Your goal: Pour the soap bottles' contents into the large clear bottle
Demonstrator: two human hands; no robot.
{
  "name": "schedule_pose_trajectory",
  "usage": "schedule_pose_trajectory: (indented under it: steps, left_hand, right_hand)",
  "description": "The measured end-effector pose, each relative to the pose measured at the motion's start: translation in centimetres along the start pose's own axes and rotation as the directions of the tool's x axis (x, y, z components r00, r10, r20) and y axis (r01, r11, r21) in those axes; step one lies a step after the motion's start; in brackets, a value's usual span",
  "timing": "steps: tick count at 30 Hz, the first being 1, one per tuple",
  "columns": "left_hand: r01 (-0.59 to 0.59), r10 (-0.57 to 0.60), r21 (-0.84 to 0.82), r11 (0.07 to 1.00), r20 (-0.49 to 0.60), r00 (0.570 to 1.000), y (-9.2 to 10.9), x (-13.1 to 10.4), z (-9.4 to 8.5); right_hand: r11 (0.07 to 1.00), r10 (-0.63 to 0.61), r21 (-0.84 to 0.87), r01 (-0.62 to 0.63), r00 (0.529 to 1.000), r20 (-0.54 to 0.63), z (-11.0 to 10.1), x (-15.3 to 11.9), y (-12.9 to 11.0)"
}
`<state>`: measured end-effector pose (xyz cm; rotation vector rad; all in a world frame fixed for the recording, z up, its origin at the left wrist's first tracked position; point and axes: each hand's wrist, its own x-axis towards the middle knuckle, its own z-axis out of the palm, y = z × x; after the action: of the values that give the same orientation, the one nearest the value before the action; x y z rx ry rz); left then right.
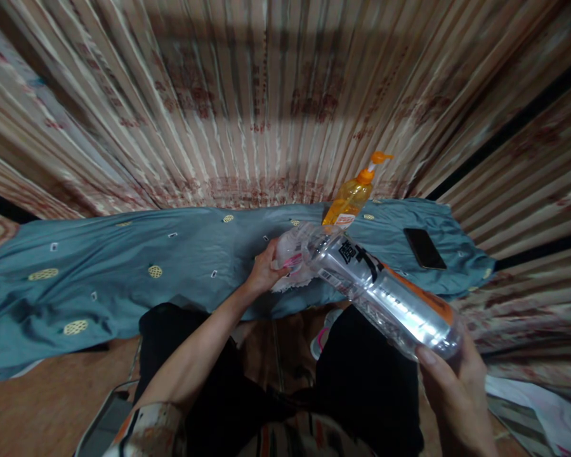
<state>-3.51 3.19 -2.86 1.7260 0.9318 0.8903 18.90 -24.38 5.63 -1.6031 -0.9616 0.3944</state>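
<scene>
My right hand (pixel 457 381) grips the lower end of a large clear plastic bottle (pixel 385 292) with a silver and orange label. The bottle slants, its neck end pointing up and left toward my left hand (pixel 265 270). My left hand's fingers are wrapped round a small clear plastic cup (pixel 290 247) with a pink marking. The cup meets or overlaps the bottle's neck end; I cannot tell whether liquid is in either. Under the cup a whitish, ragged-edged cloth or tissue (pixel 295 281) shows. Just behind the bottle stands an orange pump bottle (pixel 349 197) of yellow-orange liquid.
A teal cloth with pineapple prints (pixel 190 247) covers the long narrow surface before me. On its right lies a dark phone (pixel 424 248). Patterned curtains (pixel 276 114) hang behind and at both sides, with dark poles (pixel 514 127) at the right. My knees are below the front edge.
</scene>
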Motion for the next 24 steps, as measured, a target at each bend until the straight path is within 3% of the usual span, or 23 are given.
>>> schedule_pose_trajectory:
  steps: [9, 24]
  left_hand:
    - [0.021, -0.021, 0.007, 1.000, -0.010, 1.000, 0.0, 0.0, 0.1]
    - [0.033, -0.032, 0.041, 0.999, -0.021, 0.999, 0.2, -0.1, -0.1]
  right_hand:
    - [0.996, 0.090, 0.034, -0.088, 0.994, -0.065, 0.5, 0.6, -1.6]
    - [0.999, 0.041, 0.036, -0.040, 0.999, -0.031, 0.6, 0.2, -1.3]
